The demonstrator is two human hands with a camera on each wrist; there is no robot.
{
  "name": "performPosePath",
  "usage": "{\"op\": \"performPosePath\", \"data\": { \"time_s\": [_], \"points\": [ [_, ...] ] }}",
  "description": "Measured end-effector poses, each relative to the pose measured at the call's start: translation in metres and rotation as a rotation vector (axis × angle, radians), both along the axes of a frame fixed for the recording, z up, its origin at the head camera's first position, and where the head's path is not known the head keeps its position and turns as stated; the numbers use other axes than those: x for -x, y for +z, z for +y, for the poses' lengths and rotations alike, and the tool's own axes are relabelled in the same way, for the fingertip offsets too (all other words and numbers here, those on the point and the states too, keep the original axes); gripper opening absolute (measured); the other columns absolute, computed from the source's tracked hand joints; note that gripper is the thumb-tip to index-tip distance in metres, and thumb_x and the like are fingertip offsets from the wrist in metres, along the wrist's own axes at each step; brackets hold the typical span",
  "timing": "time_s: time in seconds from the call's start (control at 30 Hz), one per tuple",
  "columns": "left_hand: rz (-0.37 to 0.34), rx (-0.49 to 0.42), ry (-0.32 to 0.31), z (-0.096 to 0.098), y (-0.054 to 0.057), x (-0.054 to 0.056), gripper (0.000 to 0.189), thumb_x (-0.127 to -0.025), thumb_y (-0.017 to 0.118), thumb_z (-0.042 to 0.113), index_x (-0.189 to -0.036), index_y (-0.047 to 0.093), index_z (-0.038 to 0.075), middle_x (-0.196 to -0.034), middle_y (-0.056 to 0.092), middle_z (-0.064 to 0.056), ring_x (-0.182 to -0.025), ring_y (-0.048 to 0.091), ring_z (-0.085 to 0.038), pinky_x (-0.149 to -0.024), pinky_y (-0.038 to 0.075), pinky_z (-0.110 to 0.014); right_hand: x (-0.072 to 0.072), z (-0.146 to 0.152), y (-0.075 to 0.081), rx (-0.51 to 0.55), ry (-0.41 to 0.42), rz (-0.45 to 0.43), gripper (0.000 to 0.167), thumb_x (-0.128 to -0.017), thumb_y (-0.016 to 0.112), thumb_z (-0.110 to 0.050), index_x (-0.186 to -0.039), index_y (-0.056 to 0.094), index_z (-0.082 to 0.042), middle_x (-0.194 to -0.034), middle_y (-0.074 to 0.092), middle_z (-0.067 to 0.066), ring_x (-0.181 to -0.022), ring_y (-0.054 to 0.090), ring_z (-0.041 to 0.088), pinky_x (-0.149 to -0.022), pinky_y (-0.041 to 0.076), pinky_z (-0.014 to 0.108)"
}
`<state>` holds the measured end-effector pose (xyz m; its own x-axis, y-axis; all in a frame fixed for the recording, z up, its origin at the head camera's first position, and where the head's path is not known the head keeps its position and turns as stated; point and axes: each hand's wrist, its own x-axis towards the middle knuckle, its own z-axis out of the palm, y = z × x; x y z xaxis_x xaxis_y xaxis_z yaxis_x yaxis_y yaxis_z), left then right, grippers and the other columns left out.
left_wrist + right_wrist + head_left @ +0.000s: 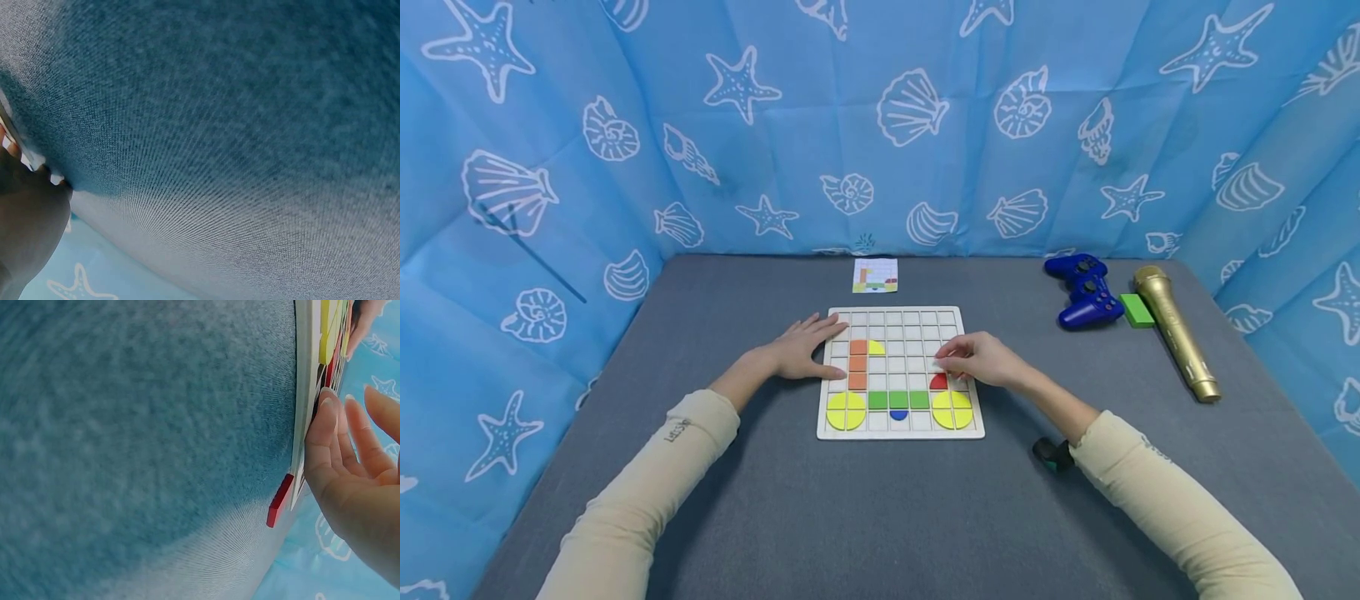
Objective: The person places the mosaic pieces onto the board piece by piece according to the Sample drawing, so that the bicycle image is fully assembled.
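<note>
A white grid board (910,327) lies on the grey table. My left hand (801,348), fingers spread, rests at its left edge. My right hand (981,358) is over the right side, fingers bent loosely; no piece shows between them. Just below its fingertips sits a red quarter-circle piece (938,382). Orange squares (857,363) form a column beside a yellow quarter circle (876,347). Green squares (898,400) make a row above a blue half circle (898,414), between two yellow circles (846,411) built of quarters. Another red piece (279,501) lies off the board in the right wrist view.
A small printed pattern card (875,276) lies behind the board. At the back right are a blue game controller (1084,292), a green block (1137,310) and a gold microphone (1176,333). Blue patterned cloth (910,167) hangs behind the table.
</note>
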<state>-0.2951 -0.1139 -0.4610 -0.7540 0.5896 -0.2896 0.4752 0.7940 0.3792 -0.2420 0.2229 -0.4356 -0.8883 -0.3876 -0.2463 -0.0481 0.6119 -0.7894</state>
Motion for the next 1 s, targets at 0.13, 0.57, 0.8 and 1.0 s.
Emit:
{"op": "performPosePath", "data": {
  "time_s": [0.13,0.57,0.8,1.0],
  "points": [
    [-0.001,-0.003,-0.002,0.000,0.001,-0.001,0.097,-0.082,0.056,0.069,-0.155,0.016,0.019,-0.160,0.005,-0.005,-0.143,-0.003,-0.032,-0.113,0.000,-0.051,0.004,0.006,0.003,0.032,-0.030,-0.043,0.029,-0.096,0.060,-0.022,-0.117,0.065,-0.002,-0.093,0.065,0.010,-0.080,0.058,0.022,-0.072,0.052,0.033],
    [-0.008,0.003,0.010,0.001,0.002,-0.001,0.095,-0.082,0.060,0.065,-0.155,0.017,0.022,-0.159,0.006,-0.003,-0.144,-0.002,-0.031,-0.113,0.000,-0.051,0.031,0.049,0.008,0.419,-0.276,-0.280,0.048,-0.104,0.042,-0.025,-0.138,0.043,0.008,-0.131,0.050,0.028,-0.104,0.061,0.017,-0.091,0.048,0.029],
    [-0.015,0.004,0.014,0.001,0.001,-0.002,0.095,-0.082,0.060,0.065,-0.155,0.017,0.022,-0.159,0.006,-0.003,-0.144,-0.003,-0.030,-0.113,0.000,-0.050,0.033,0.059,-0.002,0.290,-0.202,-0.183,0.045,-0.101,0.050,-0.020,-0.138,0.045,0.006,-0.134,0.049,0.025,-0.120,0.051,0.030,-0.097,0.045,0.034],
    [-0.011,0.009,0.020,0.001,0.002,-0.001,0.096,-0.081,0.059,0.067,-0.155,0.017,0.023,-0.159,0.006,-0.002,-0.144,-0.003,-0.029,-0.114,0.001,-0.050,0.033,0.062,-0.010,0.051,-0.027,0.002,0.040,-0.094,0.061,-0.009,-0.132,0.054,0.001,-0.121,0.059,0.019,-0.108,0.056,0.029,-0.084,0.048,0.033]
  ]
}}
